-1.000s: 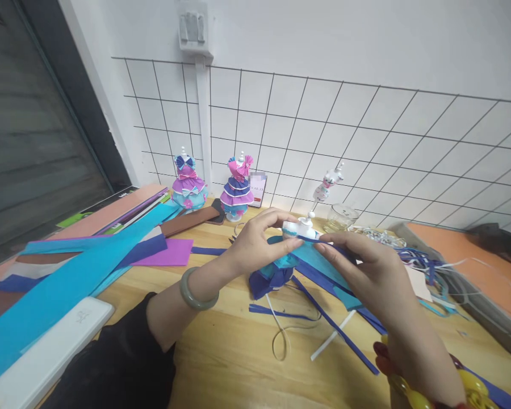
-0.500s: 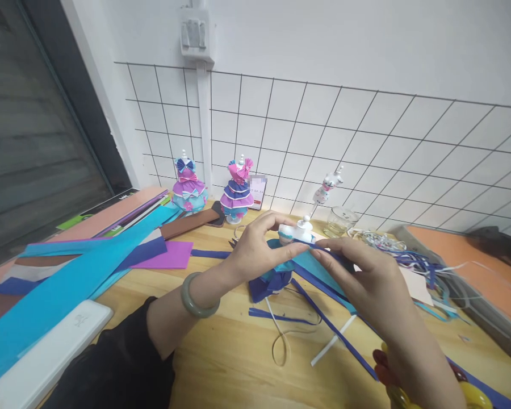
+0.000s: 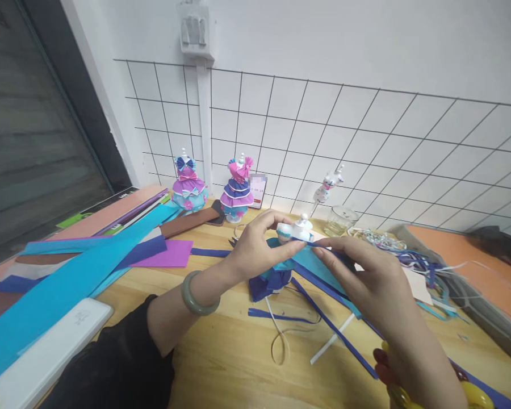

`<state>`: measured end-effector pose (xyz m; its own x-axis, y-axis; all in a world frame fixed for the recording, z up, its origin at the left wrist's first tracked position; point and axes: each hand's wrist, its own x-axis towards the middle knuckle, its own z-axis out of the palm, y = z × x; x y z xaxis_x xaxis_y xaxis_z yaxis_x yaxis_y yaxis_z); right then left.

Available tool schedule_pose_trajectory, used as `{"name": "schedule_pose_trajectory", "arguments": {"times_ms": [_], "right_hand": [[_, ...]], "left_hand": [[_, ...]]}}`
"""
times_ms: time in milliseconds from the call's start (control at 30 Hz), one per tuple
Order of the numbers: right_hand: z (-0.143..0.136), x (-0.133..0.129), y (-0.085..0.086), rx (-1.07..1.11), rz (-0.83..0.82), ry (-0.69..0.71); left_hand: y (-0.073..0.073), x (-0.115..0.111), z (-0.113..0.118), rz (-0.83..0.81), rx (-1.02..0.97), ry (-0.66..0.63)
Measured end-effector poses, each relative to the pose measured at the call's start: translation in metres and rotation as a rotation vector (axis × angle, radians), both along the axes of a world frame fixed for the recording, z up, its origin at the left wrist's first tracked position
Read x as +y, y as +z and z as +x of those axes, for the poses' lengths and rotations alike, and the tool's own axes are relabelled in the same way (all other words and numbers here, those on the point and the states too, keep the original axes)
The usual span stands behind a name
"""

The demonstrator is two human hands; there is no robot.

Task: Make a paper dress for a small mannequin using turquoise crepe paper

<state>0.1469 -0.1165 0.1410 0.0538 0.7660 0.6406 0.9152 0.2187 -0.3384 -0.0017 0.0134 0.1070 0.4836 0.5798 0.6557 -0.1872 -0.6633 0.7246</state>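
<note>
A small white dress form (image 3: 301, 228), wearing a blue and turquoise crepe paper skirt (image 3: 271, 278), stands in front of me between my hands. My left hand (image 3: 262, 241) curls round its left side, with the thumb pressed at the front of the waist. Thumb and forefinger of my right hand (image 3: 357, 267) pinch a turquoise crepe paper strip with a dark blue edge (image 3: 321, 272), close to the waist. The strip hangs down to the right, partly behind the right fingers. My fingers hide part of the form's body.
Two dressed miniature forms (image 3: 189, 184) and an undressed one (image 3: 329, 184) stand at the back, near a glass (image 3: 340, 220). Crepe paper strips (image 3: 85, 267) and a white power bank-like block (image 3: 55, 352) lie left. Offcuts (image 3: 377, 238) and a tray (image 3: 464, 289) are right.
The dress form has shifted slightly left and tilts a little differently. My right fingertips have moved slightly apart from the left thumb; both grips look the same.
</note>
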Motion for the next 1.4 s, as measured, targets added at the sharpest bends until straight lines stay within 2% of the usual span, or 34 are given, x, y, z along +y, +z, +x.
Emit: {"name": "schedule_pose_trajectory", "arguments": {"times_ms": [400, 600, 1067, 1400], "right_hand": [[0.0041, 0.0074, -0.0039, 0.116, -0.010, -0.003], [0.0059, 0.0084, -0.0050, 0.134, 0.001, 0.026], [0.0079, 0.0070, -0.0049, 0.117, 0.007, 0.050], [0.0046, 0.0074, -0.0045, 0.089, 0.010, 0.008]], "left_hand": [[0.0030, 0.0024, 0.0001, -0.187, -0.032, -0.171], [0.0060, 0.0043, -0.0015, -0.195, -0.023, -0.168], [0.0063, 0.0094, -0.0045, -0.190, -0.005, -0.295], [0.0053, 0.0084, -0.0022, -0.199, -0.005, -0.252]]}}
